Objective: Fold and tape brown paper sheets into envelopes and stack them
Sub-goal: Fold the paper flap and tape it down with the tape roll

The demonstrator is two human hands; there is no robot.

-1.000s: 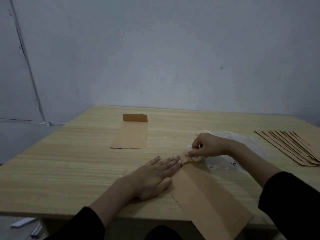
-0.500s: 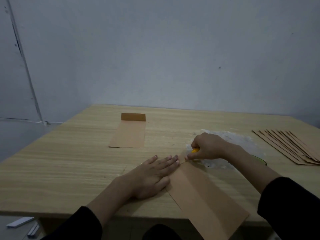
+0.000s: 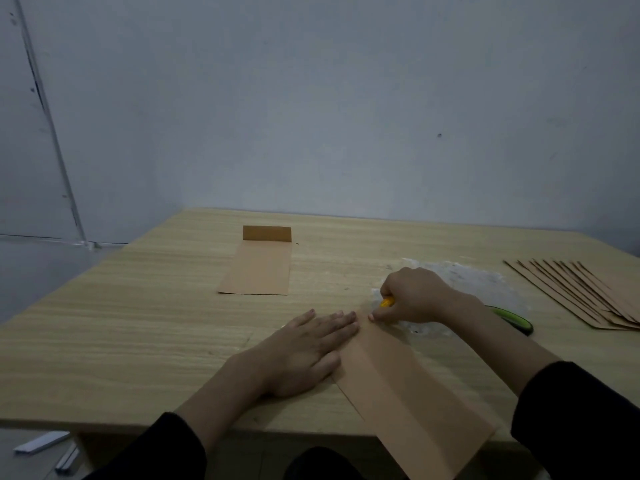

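Your left hand (image 3: 304,351) presses straight, close fingers on the far end of the folded brown paper (image 3: 408,393), while your right hand (image 3: 415,296) pinches a yellow object (image 3: 387,302) at its far corner.

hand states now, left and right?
Left hand: open, fingers flat on the folded brown paper sheet.
Right hand: closed around a small yellow object, what it is unclear.

A pale wooden table (image 3: 138,341) stands against a grey wall (image 3: 346,116). Crinkled clear plastic (image 3: 478,282) lies far right, and white strips (image 3: 41,442) lie on the floor near left.
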